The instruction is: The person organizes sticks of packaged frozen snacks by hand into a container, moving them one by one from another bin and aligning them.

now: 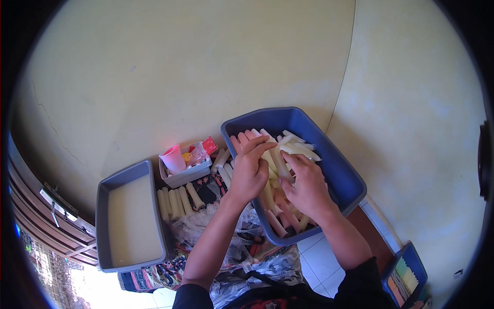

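Since fingers of the right hand (pixel 310 188) seem lightly closed on a pale tube (pixel 280 166) over the blue tub (pixel 337 167) at right, with the left hand's (pixel 249 172) grip unclear, it could slip onto the heaped tubes (pixel 300 150).

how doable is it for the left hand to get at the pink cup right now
Probably yes: nothing covers the pink cup, though a red packet sits between it and the left hand; reaching over looks easy.

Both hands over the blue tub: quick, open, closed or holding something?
Left hand: partly curled beside a pale tube; whether it grips cannot be told.
Right hand: partly closed, seemingly holding that pale tube.
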Demonstrator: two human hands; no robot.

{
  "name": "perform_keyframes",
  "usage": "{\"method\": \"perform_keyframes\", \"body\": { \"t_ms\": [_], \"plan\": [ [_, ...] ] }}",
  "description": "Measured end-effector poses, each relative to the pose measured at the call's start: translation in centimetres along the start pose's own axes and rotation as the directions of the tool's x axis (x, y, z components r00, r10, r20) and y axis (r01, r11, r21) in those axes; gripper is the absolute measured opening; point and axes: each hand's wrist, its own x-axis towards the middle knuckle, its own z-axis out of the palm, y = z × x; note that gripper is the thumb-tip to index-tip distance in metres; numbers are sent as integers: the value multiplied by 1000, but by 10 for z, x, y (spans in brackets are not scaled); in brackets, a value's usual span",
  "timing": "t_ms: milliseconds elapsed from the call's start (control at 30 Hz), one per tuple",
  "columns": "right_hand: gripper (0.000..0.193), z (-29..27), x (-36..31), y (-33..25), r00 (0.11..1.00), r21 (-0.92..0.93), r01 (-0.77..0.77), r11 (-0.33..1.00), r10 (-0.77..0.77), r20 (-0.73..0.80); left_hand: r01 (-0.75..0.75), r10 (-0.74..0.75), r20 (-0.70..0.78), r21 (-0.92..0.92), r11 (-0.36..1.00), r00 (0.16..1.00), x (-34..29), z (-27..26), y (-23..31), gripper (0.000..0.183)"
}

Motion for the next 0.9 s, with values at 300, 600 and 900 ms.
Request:
{"method": "perform_keyframes", "body": {
  "t_ms": [300, 600, 900],
  "plan": [
    [56, 18, 39, 92, 955, -81, -103, 991, 121, 271, 80, -92, 209, 65, 995, 974, 36, 65, -78, 49],
    [57, 43, 29, 107, 919, -101, -123, 987, 151, 363, 88, -130, 382, 126, 988, 915, 23, 74, -117, 53],
    [58, 45, 25, 116, 936, -130, -56, 990, 98, 337, 83, -142, 384, 165, 983, 912, 19, 75, -109, 59]
  ]
}}
